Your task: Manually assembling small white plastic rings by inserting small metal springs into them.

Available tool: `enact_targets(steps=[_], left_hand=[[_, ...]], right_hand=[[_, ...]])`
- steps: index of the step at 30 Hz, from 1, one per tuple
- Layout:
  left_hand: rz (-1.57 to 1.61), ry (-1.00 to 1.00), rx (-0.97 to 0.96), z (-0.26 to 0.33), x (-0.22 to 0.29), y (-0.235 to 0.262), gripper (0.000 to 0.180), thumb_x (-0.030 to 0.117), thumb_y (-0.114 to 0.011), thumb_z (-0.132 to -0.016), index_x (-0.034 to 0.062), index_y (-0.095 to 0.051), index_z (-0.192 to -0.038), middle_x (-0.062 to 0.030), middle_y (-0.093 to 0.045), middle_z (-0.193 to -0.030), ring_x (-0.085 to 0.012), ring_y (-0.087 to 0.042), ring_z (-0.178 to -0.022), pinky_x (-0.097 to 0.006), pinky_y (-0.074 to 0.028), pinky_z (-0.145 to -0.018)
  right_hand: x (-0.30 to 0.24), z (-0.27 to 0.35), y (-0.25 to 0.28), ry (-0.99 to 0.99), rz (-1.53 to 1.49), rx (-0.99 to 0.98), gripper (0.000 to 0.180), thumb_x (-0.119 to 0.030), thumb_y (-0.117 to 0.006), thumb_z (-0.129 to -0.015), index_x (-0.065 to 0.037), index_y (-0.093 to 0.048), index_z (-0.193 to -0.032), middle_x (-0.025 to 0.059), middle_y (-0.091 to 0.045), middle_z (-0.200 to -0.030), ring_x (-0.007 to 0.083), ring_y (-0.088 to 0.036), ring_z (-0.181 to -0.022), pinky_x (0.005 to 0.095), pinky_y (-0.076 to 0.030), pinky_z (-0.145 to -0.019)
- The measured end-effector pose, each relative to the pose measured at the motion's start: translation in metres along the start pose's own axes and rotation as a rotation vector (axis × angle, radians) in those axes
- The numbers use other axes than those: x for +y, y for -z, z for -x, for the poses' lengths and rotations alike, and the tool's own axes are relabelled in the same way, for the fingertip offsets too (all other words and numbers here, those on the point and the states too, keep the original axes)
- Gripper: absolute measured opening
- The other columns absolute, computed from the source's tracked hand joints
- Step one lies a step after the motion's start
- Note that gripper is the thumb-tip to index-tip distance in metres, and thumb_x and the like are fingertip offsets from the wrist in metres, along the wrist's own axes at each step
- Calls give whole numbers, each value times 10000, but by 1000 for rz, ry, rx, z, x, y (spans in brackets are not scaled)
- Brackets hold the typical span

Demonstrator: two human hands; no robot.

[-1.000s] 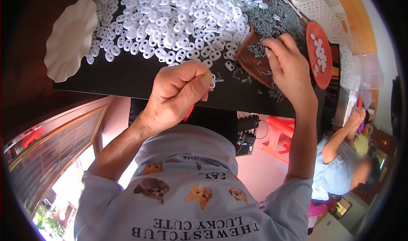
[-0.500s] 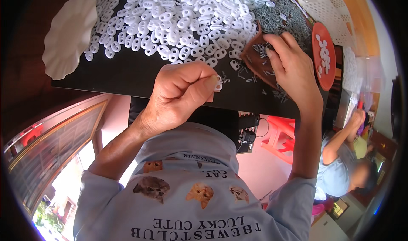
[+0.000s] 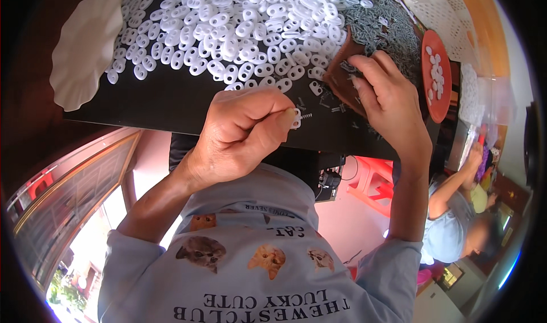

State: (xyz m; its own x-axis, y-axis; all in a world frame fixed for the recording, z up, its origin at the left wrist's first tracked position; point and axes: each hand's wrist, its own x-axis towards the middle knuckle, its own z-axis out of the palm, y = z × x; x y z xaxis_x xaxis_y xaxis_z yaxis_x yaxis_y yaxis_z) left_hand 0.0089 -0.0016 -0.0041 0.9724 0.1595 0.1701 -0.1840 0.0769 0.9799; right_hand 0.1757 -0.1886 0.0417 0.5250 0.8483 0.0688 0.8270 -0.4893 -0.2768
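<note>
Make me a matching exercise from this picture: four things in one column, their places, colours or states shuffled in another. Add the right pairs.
1. Left hand
2. Right hand
3. Wavy-edged dish
4. Oval plate

A. Fingers bent, near the grey screw heap
B. Orange-red, bearing small white pieces
C. Pinching a white piece and a screw
D. Cream, left of the white heap

Pairs: 1-C, 2-A, 3-D, 4-B

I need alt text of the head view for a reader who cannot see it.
A person's left hand pinches a white piece with a screw sticking out; the right hand, fingers parted, is near a heap of screws. Many two-holed white pieces cover much of the dark table.
</note>
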Motion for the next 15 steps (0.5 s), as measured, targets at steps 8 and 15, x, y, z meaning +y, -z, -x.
enact_targets(steps=[8, 15], left_hand=[[-60, -97, -7, 0, -5, 1, 90, -53, -505, -871, -72, -586, -833, -83, -598, -721, -120, -565, -571, -235, -419, -515], [-74, -99, -10, 1, -5, 3, 85, -59, -503, -868, -81, -582, -844, -93, -596, -720, -127, -567, -570, -242, -425, -518]], right_hand=[[1, -1, 3, -76, -48, 21, 128, -65, -589, -846, -70, -576, -973, 111, -557, -886, 357, -586, -754, 407, -473, -634], [-25, -37, -6, 78, -103, 62, 112, -82, -605, -834, -68, -580, -942, 118, -556, -865, 339, -590, -764, 411, -466, -642]])
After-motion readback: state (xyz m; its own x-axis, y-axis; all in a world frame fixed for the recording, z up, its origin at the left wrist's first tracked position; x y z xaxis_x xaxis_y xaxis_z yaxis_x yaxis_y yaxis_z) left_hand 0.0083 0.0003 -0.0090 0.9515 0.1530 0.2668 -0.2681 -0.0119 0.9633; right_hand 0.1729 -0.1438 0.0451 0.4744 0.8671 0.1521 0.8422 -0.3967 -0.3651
